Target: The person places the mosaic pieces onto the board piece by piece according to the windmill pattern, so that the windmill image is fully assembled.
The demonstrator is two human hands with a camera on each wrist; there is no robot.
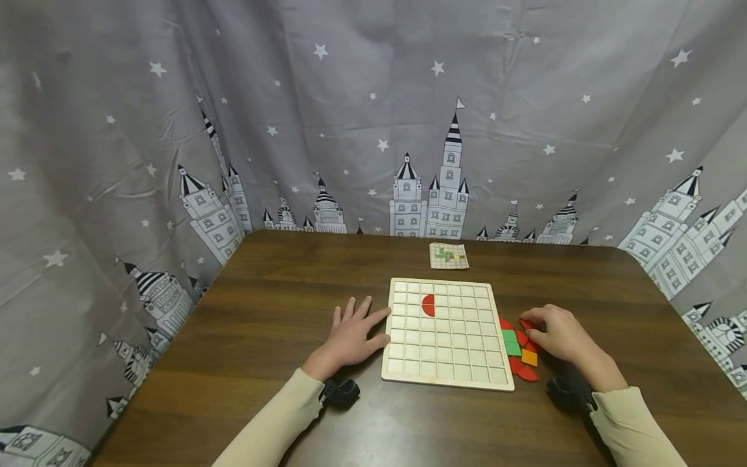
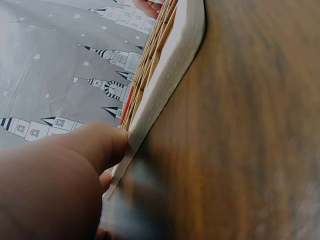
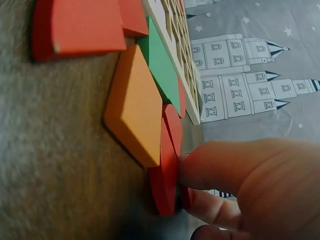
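A pale wooden grid board (image 1: 446, 357) lies on the table, with two red quarter-circle pieces (image 1: 428, 305) set side by side as a half disc in its upper left part. At the board's left edge, my left hand (image 1: 348, 338) is spread, its thumb and index finger touching the rim. Right of the board, my right hand (image 1: 559, 333) pinches a red quarter-circle piece (image 3: 186, 197) between thumb and fingers. Around it lie several more red pieces (image 1: 528, 374), green squares (image 1: 511, 342) and an orange square (image 1: 529, 357). The fingers partly cover the pinched piece.
Behind the board lies a small pattern card (image 1: 449, 256) with a printed grid and green and yellow shapes. The brown wooden table (image 1: 280, 292) ends at a grey curtain (image 1: 350, 84) printed with castles and stars.
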